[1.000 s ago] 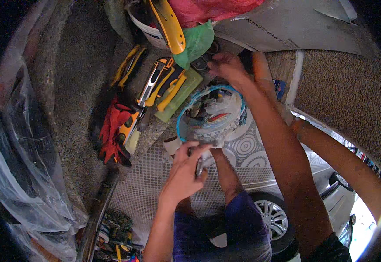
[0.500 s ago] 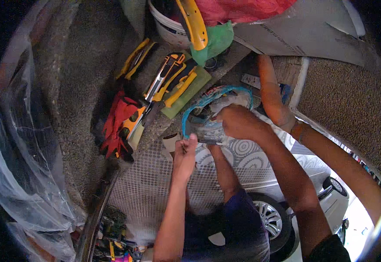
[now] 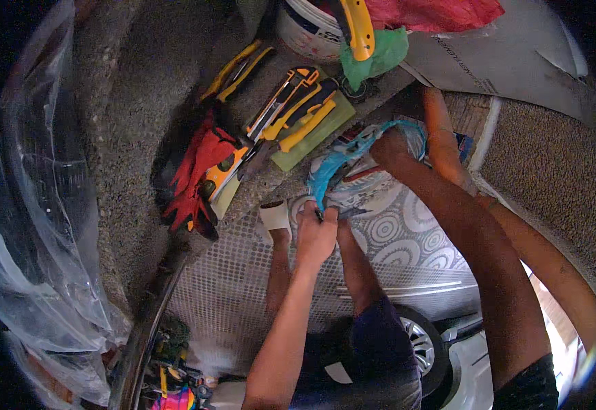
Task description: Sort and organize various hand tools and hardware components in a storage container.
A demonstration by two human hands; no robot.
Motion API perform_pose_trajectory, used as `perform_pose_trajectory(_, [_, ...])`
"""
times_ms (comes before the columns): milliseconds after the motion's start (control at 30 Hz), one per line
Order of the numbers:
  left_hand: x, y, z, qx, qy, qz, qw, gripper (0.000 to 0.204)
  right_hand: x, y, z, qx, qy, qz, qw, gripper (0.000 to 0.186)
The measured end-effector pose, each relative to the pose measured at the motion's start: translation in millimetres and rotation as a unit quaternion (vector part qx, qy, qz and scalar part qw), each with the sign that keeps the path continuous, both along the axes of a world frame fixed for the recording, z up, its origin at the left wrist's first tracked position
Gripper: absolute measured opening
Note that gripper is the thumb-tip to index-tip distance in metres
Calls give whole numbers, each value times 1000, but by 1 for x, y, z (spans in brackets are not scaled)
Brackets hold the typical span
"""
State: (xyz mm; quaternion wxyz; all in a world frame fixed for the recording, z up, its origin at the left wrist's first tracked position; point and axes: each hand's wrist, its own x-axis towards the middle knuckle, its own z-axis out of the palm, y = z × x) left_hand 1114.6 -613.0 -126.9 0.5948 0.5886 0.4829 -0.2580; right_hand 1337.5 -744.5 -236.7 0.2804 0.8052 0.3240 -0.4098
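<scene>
Room opens over the patterned sheet (image 3: 414,236), with the blue-rimmed container (image 3: 340,161) blocking beyond.

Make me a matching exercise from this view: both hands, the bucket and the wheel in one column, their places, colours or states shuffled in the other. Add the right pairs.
Column one
1. Left hand
2. Bucket
3. Right hand
4. Wheel

Column two
A. White, at the top edge of the picture
B. Curled, at the near side of the blue-rimmed container
C. Silver-spoked, low in the picture
D. At the container's opening, toward its far side

Right pairs: 1-B, 2-A, 3-D, 4-C
</scene>
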Motion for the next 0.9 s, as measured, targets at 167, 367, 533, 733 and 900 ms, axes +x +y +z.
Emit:
perform_pose_trajectory(167, [17, -12, 9, 22, -50, -26, 998, 40, 7, -55, -34, 159, -199, 96, 962, 37])
perform_pose_trajectory(367, [14, -1, 14, -16, -77, 21, 997, 38, -34, -12, 36, 171, 76, 195, 963, 25])
perform_pose_trajectory(533, [8, 4, 7, -38, -5, -1, 999, 44, -46, -23, 30, 135, 126, 110, 977, 56])
perform_pose_trajectory(733, [1, 6, 7, -68, 31, 56, 996, 36, -42, 3, 41, 44, 133, 95, 986, 71])
perform_pose_trajectory(900, [-6, -7, -23, -54, -38, 24, 998, 32, -39, -54, 0, 141, 1, 158, 977, 26])
